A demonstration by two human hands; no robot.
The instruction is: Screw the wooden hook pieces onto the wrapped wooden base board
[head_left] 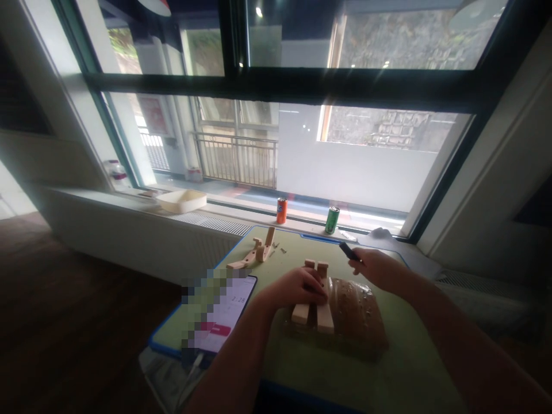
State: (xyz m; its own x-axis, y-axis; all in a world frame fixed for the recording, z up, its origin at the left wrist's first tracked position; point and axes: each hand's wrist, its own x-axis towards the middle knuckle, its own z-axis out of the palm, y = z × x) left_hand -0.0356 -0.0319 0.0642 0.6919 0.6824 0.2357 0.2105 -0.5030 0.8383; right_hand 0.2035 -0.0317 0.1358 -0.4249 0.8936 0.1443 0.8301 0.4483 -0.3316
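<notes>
Two wooden pieces (325, 318) laid over brown wrapped block (360, 313), touched by half-curled left hand (302, 286); fingertip pinch hidden, can't tell. Black object (347, 251) gripped in closed right hand (371, 267). Pieces could be skewed if wrap proves slick.

Both hands are bare: the left hand (296, 288) and the right hand (371, 267) run into bare wrists. The left forearm (244, 356) and the right forearm (452, 328) are uncovered too, smooth in outline and broadening from the wrist (shadow swallows finer detail lower down).
</notes>
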